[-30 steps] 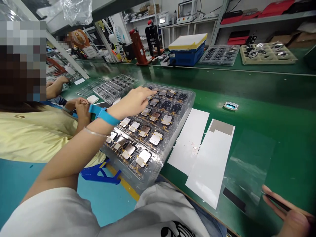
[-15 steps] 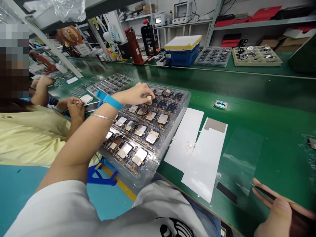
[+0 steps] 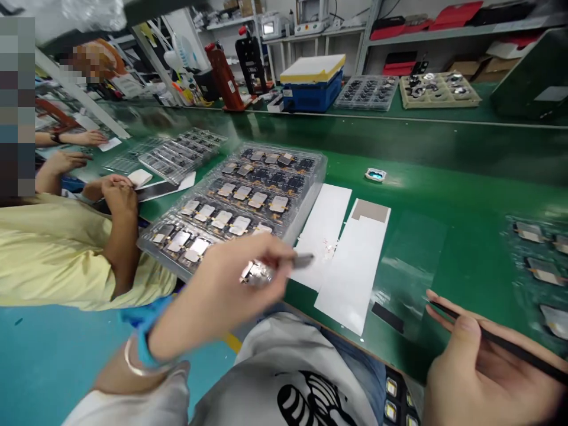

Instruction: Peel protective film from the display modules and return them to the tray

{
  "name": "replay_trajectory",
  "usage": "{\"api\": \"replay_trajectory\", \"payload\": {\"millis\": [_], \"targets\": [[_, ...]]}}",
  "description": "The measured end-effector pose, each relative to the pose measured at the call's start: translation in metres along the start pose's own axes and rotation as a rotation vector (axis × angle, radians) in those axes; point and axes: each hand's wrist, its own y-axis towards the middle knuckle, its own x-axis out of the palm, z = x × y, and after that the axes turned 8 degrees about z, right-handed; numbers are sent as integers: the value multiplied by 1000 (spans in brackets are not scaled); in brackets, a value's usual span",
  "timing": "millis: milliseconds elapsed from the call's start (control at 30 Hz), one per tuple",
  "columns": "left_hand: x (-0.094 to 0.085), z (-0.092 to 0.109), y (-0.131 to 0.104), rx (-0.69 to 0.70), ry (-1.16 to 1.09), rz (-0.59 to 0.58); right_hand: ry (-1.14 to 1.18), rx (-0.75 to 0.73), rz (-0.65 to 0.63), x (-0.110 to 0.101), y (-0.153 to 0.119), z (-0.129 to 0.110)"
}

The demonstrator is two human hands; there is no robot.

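Observation:
My left hand point(image 3: 242, 281), with a blue band and a bangle at the wrist, pinches a small flat grey part point(image 3: 304, 260) between thumb and fingers. Motion blurs the part, so its details are unclear. The hand hovers over the near right corner of a clear plastic tray point(image 3: 306, 198). Rows of rounded-square silver parts point(image 3: 242, 193) with orange tabs sit in it, and a few pockets show dark parts. At the lower right, my right hand point(image 3: 470, 367) is closed round black tweezers point(image 3: 501, 342), their tips pointing left over the bench.
Two white sheets point(image 3: 355, 266) lie right of the tray, with a clear film point(image 3: 412, 254) and a black strip point(image 3: 388, 318) beside them. Farther back is a small white-framed piece point(image 3: 375, 175). More parts lie on another clear tray point(image 3: 515, 272) at right. Co-workers' hands point(image 3: 118, 189) are at left.
My left hand has come back from the far rows of the tray towards me, carrying the small part. My right hand keeps the tweezers. The view has shifted slightly right.

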Motion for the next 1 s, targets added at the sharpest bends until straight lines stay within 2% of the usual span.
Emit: {"api": "replay_trajectory", "payload": {"millis": [67, 133, 233, 300, 367, 467, 633, 733, 833, 900, 1000], "targets": [[33, 22, -26, -34, -240, -4, -31, -105, -73, 1, 0, -1], [64, 33, -37, -151, -471, -49, 29, -134, -185, -2, 0, -5], [106, 34, -33, -375, -744, -94, 130, -44, -368, -10, -2, -12], [126, 32, -26, -483, -892, -130, 88, 5, -450, -17, -4, -17], [138, 31, -22, -541, -984, -163, -19, 10, -516, -23, -8, -21], [146, 31, -21, -565, -1037, -190, -104, 22, -603, -24, -12, -22], [150, 27, -26, -560, -1036, -257, -162, 82, -625, -20, -12, -20], [149, 22, -25, -469, -865, -382, -170, 116, -675, -22, -5, -22], [145, 18, -23, -262, -632, -465, -187, 148, -724, -29, 9, -24], [143, 17, -22, -91, -544, -479, -146, 115, -648, -34, 20, -21], [145, 13, -22, 198, -476, -482, -127, -20, -457, -43, 29, -13]]}}
